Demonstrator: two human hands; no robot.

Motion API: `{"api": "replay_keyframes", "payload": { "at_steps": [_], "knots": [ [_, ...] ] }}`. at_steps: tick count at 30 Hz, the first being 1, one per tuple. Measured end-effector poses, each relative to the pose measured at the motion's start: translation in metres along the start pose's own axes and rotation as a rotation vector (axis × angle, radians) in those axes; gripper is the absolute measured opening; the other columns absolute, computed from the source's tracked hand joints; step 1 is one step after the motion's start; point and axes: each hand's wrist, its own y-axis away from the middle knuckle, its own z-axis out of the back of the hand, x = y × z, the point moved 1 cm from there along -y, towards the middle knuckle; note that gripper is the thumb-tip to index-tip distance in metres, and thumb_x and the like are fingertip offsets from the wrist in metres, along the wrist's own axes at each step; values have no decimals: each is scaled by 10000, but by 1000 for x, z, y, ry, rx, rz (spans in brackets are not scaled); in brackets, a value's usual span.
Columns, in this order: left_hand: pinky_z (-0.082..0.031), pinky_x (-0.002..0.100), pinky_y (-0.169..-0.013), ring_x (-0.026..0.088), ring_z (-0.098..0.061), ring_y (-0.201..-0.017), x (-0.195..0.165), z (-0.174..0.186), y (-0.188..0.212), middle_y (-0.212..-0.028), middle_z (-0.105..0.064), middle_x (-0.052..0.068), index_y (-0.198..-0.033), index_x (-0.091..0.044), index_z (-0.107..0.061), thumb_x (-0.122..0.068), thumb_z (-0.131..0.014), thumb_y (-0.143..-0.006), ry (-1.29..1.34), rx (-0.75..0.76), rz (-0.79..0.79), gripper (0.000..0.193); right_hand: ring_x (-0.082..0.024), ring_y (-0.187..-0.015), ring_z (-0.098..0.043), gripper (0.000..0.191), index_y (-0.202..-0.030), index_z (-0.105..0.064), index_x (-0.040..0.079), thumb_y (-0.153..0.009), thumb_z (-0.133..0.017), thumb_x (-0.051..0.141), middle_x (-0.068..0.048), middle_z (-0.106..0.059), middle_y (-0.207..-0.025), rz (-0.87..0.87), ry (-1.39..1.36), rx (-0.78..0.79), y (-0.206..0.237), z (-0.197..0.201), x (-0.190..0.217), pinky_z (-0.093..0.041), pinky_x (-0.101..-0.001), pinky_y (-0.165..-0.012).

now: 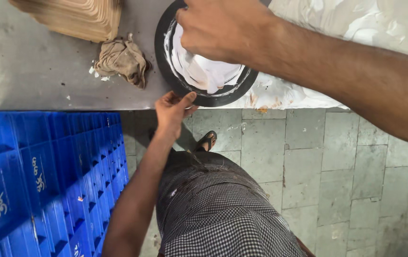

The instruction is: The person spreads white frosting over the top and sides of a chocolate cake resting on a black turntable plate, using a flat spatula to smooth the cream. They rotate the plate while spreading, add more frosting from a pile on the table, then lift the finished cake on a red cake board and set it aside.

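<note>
The round black pan (203, 97) sits at the near edge of the grey worktop (32, 71), partly overhanging it, and holds white paste (199, 71). The right hand (223, 28) reaches down into the pan from above, its grip curled onto the paste; how tightly the fingers press together cannot be told. The left hand (173, 109) meets the pan's near rim from below, grip pinching the black edge with the thumb on top. A crumpled brown rag (123, 59) lies just left of the pan, near a stack of tan boards (75, 16). Blue plastic crates (47, 181) stand on the tiled floor (308, 166) at the left
</note>
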Motion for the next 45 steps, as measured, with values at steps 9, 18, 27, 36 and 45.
{"api": "replay_keyframes", "payload": {
  "at_steps": [9, 18, 27, 36, 45],
  "knots": [
    [-611, 285, -616, 122, -699, -762, 3, 5, -5, -895, -730, 40, -983, -26, -675, -99, -819, -869, 47, -55, -11, 197, -163, -854, -714, 75, -708, -769, 189, -747, -726, 237, 34, -729, -765, 84, 101, -15, 5, -8, 5, -520, -324, -699],
    [-569, 278, -656, 96, -670, -800, -23, 16, -30, -909, -719, -6, -1003, -85, -707, -146, -798, -869, 27, -153, -71, 173, -179, -793, -699, 115, -688, -745, 186, -790, -723, 233, 25, -711, -711, 160, 26, 81, 0, 1, 4, -481, -330, -678],
    [-553, 315, -670, 174, -662, -772, -29, 27, -55, -893, -709, 39, -1002, -14, -713, -27, -808, -873, -6, -108, -251, 161, -217, -802, -702, 101, -738, -758, 143, -824, -727, 186, -10, -706, -735, 120, -26, 107, -19, -5, -11, -503, -371, -699],
    [-335, 274, -511, 147, -463, -690, -43, 27, -103, -894, -573, 30, -1146, -20, -668, -541, -670, -1039, 129, -43, -109, 532, -277, -770, -680, 59, -795, -790, 95, -773, -751, 132, -71, -728, -742, 250, 57, 242, 5, -7, 37, -456, -419, -784],
    [-426, 313, -659, 143, -543, -782, -16, 34, -92, -1046, -633, 27, -1284, -103, -630, -491, -592, -1056, 113, -15, 1, 452, -260, -747, -611, 129, -823, -816, 120, -727, -737, 85, -58, -654, -760, 25, 223, 576, 79, -16, 48, -456, -401, -639]
  ]
}}
